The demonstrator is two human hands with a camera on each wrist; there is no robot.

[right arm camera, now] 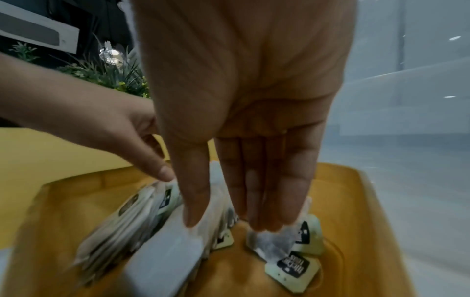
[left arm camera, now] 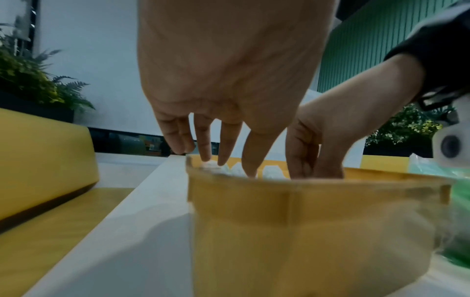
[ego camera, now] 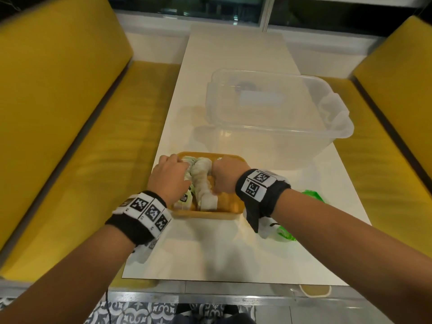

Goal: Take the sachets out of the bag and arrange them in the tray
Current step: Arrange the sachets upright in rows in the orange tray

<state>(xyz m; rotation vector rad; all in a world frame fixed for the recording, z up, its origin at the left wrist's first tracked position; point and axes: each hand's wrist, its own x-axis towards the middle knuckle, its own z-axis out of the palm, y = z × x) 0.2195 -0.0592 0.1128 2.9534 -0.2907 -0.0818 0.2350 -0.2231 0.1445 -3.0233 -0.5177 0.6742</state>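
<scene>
A yellow tray (ego camera: 211, 212) sits near the table's front edge with a row of white sachets (ego camera: 203, 181) standing on edge down its middle. My left hand (ego camera: 174, 177) reaches in from the left, its straight fingers (left arm camera: 204, 148) touching the sachet tops (left arm camera: 237, 170). From the right, my right hand (ego camera: 223, 177) presses the row with straight fingers (right arm camera: 264, 201) and thumb against the sachets (right arm camera: 152, 237). A few loose sachets with black-printed tags (right arm camera: 292, 257) lie on the tray floor (right arm camera: 356, 221). The green and white bag (ego camera: 284, 232) lies crumpled on the table under my right wrist.
A large clear plastic tub (ego camera: 280, 118) stands behind the tray at centre right. Yellow bench seats (ego camera: 58, 113) flank the white table (ego camera: 210, 253) on both sides. Bare tabletop lies between the tray and the front edge.
</scene>
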